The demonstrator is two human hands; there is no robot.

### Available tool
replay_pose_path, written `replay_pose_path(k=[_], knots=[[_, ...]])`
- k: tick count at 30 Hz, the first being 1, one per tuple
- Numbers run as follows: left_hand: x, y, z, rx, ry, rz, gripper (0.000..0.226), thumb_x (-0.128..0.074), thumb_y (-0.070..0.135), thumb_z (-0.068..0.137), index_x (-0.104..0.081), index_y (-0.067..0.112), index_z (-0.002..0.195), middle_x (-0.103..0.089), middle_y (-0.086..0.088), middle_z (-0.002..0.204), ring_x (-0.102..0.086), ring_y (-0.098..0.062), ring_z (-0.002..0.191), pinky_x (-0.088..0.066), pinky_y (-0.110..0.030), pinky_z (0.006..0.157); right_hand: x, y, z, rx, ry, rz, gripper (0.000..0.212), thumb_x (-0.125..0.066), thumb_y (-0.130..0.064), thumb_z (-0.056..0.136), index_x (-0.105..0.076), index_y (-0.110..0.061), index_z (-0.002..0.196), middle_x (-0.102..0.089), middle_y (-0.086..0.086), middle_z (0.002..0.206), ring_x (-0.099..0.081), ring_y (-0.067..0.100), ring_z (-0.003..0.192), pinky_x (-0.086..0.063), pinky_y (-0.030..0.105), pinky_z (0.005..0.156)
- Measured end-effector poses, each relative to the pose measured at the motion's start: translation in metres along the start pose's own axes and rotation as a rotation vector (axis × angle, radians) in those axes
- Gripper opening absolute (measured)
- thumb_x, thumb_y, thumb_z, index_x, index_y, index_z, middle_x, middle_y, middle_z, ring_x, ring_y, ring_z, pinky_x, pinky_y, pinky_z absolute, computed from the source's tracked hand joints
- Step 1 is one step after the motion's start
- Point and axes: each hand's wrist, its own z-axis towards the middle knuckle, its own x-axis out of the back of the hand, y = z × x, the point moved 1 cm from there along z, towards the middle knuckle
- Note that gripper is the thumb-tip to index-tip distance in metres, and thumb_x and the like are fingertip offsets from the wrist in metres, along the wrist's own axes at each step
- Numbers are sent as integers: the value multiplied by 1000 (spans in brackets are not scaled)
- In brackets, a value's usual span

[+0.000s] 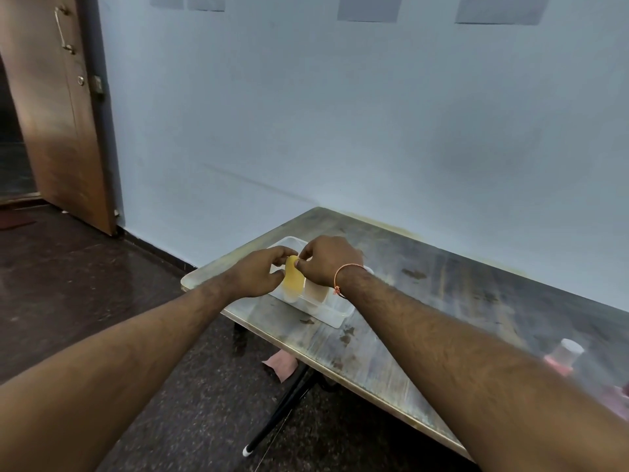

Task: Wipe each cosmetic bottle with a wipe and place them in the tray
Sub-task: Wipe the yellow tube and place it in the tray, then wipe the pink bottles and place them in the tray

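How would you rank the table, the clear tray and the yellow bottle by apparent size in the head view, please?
1. Table
2. Clear tray, resting on the table
3. Yellow bottle, inside the tray, partly hidden by both hands

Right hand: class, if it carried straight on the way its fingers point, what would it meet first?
Probably the yellow bottle its fingertips already touch in the tray; beyond that, the left hand. Depth is unclear.
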Motion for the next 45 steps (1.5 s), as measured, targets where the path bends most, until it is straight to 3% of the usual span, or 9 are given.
replay_pose_path(k=[4, 8, 13, 21, 28, 32, 35, 39, 45], knots=[[4, -3, -5, 51, -2, 39, 58, -61, 5, 96, -56, 23, 151, -64, 9, 146, -57, -6, 132, -47, -43, 119, 4, 3, -5, 11, -7, 3, 39, -62, -60, 95, -73, -39, 126, -71, -8, 130, -56, 23, 131, -47, 49, 105], [7, 9, -15, 90, 135, 293, 55, -62, 24, 97, -53, 42, 149, -54, 20, 151, -36, -12, 150, -27, -50, 118, 12, 10, -15, 69, 27, 39, 43, -61, -55, 99, -65, -40, 139, -62, -12, 146, -47, 22, 143, -43, 51, 112], [5, 50, -36, -180, 373, 570, 46, -66, 28, 92, -60, 43, 136, -50, 18, 155, -34, -18, 151, -15, -62, 115, 21, 28, -39, 166, 184, 62, 45, -56, -51, 100, -60, -39, 143, -60, -14, 148, -46, 23, 142, -35, 59, 119], [-42, 134, -53, -354, 490, 636, 44, -66, 28, 87, -64, 37, 130, -56, 16, 146, -44, -19, 143, -27, -55, 106, 37, 86, -104, 159, 313, 139, 41, -50, -48, 99, -62, -41, 137, -66, -18, 137, -51, 18, 136, -35, 57, 119], [-115, 192, -57, -460, 262, 522, 54, -65, 39, 88, -60, 32, 141, -53, 10, 148, -43, -24, 141, -40, -47, 98, 25, 172, -188, 54, 325, 190, 41, -53, -49, 102, -65, -35, 138, -68, -17, 135, -55, 14, 132, -45, 44, 113], [-166, 206, -53, -431, -44, 372, 55, -54, 57, 88, -59, 38, 139, -50, 15, 144, -42, -18, 138, -45, -48, 106, 7, 222, -236, -48, 255, 200, 38, -61, -41, 103, -65, -31, 140, -67, -13, 139, -54, 13, 133, -38, 29, 114], [-199, 209, -46, -379, -235, 265, 56, -57, 66, 87, -60, 41, 137, -52, 19, 136, -43, -14, 131, -47, -48, 109, -9, 254, -261, -143, 233, 211, 38, -64, -39, 100, -66, -33, 138, -67, -14, 138, -54, 15, 132, -41, 32, 114], [-224, 206, -37, -338, -320, 184, 56, -66, 68, 86, -62, 41, 135, -59, 18, 131, -49, -13, 128, -47, -42, 110, -17, 278, -276, -167, 206, 236, 43, -72, -40, 95, -68, -28, 135, -68, -12, 135, -58, 16, 128, -42, 29, 109], [-253, 215, -27, -245, -303, 122, 65, -57, 84, 75, -58, 56, 133, -59, 28, 130, -51, -9, 128, -43, -47, 112, -30, 305, -278, -210, 201, 423, 47, -83, -40, 84, -72, -31, 129, -73, -17, 119, -66, 0, 106, -53, 26, 97]])
